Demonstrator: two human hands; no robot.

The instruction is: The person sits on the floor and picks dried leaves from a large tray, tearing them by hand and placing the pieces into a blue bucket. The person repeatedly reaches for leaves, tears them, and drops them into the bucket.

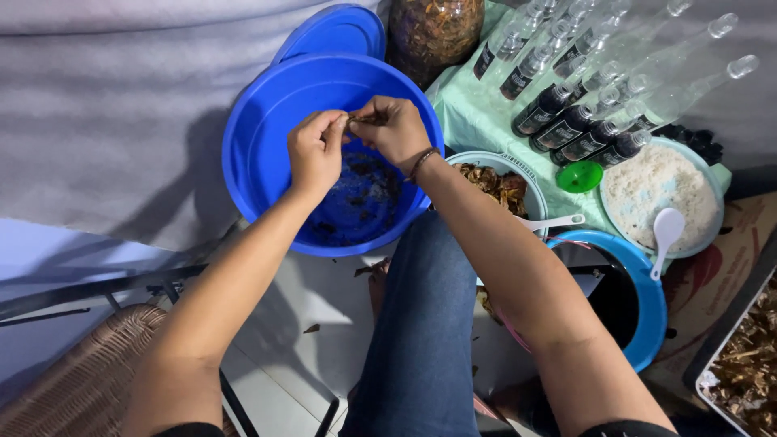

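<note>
My left hand (315, 150) and my right hand (395, 128) meet over a big blue basin (261, 137). Between their fingertips both pinch a small dark brown dried piece (362, 120). Dark crumbs and bits (360, 190) lie on the basin's bottom below the hands. A beaded bracelet circles my right wrist. My knee in blue jeans (425, 324) sits just below the basin.
A blue lid (336, 32) and a jar of dried bits (435, 28) stand behind the basin. Right of it are a bowl of brown pieces (495, 184), several clear bottles (599, 97), a green funnel (579, 176), a plate of white grains (660, 198) with a spoon, and a tray (745, 356).
</note>
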